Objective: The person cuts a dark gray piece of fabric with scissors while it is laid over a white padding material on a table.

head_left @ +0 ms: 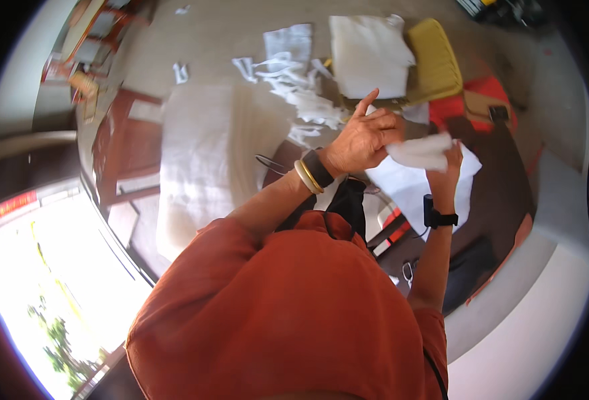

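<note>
Right of centre: we have white cloth (416,153) between hands | left hand (366,139): index raised, others curled; right hand (446,168): blurred; grips we cannot tell | upper right: white sheets (369,57) partly cover yellow tray-like object (438,63)

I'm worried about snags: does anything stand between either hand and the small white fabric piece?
Nothing visible does: the small white fabric piece spans from the left hand to the right hand, though motion blur hides exact contact.
</note>
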`<state>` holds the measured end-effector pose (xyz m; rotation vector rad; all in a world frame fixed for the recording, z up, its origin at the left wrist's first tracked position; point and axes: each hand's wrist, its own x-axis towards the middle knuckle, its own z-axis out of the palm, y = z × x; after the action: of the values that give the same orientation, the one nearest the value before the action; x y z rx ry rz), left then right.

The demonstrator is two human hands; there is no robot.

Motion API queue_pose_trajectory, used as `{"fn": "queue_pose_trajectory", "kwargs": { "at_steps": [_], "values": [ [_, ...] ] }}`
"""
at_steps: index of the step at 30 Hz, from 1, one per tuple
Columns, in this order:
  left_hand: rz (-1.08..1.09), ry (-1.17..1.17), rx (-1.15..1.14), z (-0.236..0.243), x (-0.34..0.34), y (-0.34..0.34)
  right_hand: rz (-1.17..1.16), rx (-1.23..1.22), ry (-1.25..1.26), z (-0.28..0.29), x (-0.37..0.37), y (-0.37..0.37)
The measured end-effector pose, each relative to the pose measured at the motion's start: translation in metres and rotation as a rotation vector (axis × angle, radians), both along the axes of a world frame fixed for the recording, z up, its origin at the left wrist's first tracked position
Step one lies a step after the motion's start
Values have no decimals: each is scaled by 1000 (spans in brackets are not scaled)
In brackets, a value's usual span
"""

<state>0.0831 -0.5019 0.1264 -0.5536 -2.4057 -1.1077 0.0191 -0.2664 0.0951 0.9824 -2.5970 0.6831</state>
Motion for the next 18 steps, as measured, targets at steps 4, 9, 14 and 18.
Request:
{"fn": "queue_pose_trajectory", "kwargs": {
  "at_steps": [4,9,14,18],
  "values": [
    [588,163,289,1,54,-69,-121,-446,-739,29,21,-81],
    [595,-214,980,-63,140,-145,183,-797,-741,93,40,-177],
    [248,-629,1574,-86,199,-142,311,-757,-778,122,42,-239],
    [372,-555,1631,-112,243,-128,251,-1140,-1284,156,49,-308]
  ]
}}
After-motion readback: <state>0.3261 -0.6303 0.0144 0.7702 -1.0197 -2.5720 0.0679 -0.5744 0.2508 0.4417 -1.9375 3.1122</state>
